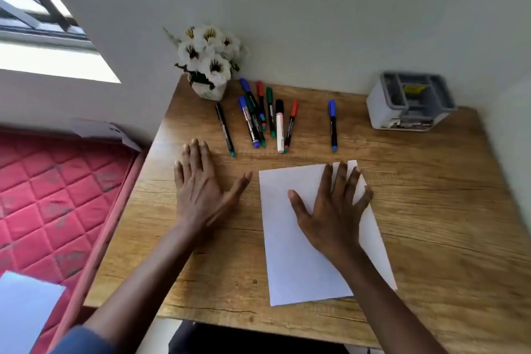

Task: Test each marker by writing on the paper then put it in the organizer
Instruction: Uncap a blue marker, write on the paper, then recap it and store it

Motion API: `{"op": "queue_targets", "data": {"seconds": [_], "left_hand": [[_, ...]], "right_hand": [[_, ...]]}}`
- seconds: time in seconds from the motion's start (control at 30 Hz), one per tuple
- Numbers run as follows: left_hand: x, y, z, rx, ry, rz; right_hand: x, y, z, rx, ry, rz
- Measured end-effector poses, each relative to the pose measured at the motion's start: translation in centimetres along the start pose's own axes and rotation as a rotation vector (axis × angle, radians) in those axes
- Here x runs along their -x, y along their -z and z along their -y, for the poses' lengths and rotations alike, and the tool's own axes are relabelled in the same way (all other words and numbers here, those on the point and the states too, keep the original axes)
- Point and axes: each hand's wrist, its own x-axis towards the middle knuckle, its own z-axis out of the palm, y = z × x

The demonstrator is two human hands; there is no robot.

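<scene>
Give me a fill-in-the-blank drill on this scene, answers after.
1. The right hand lies flat on the ____.
2. The marker lying apart from the others, nearest the organizer, has a ____ cap.
3. The organizer stands at the table's far ____ corner.
4. The flowers in the pot are ____.
Missing words: paper; blue; right; white.

Daylight comes in from the window [43, 23] up at my left, where the sill [57, 63] is blown out to plain white, while everything else is lit evenly and softly. My left hand [201, 190] and my right hand [333, 210] throw only faint, soft-edged shadows onto the desk [431, 210] and the paper [287, 253]. The wide lens bows the desk edges and the lines of the wall [316, 8], and the whole frame is a little soft, smearier toward the corners
</scene>
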Motion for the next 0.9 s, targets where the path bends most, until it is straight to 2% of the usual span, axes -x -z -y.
{"op": "queue_targets", "data": {"seconds": [0.13, 0.4, 0.57, 0.73, 0.8, 0.9], "left_hand": [[-0.2, -1.5, 0.8, -0.166, -0.041, -0.032], [-1.3, -2.6, 1.7, -0.252, -0.107, -0.044], [-1.2, -2.2, 1.3, -0.264, -0.123, -0.072], [-0.8, -1.9, 1.0, -0.248, -0.13, -0.064], [-0.9, -1.9, 1.0, -0.236, -0.147, -0.064], [-1.0, -1.9, 1.0, -0.234, -0.163, -0.052]], "right_hand": [[-0.5, -1.0, -1.8, 0.115, 0.105, -0.158], [-1.8, -2.0, -2.8, 0.075, 0.244, -0.214], [-1.8, -1.2, -3.5, 0.072, 0.368, -0.153], [-0.7, 0.1, -3.7, 0.071, 0.41, -0.1], [-1.1, 1.1, -3.6, 0.046, 0.421, -0.203], [-4.0, 3.4, -2.5, 0.0, 0.389, -0.477]]}}
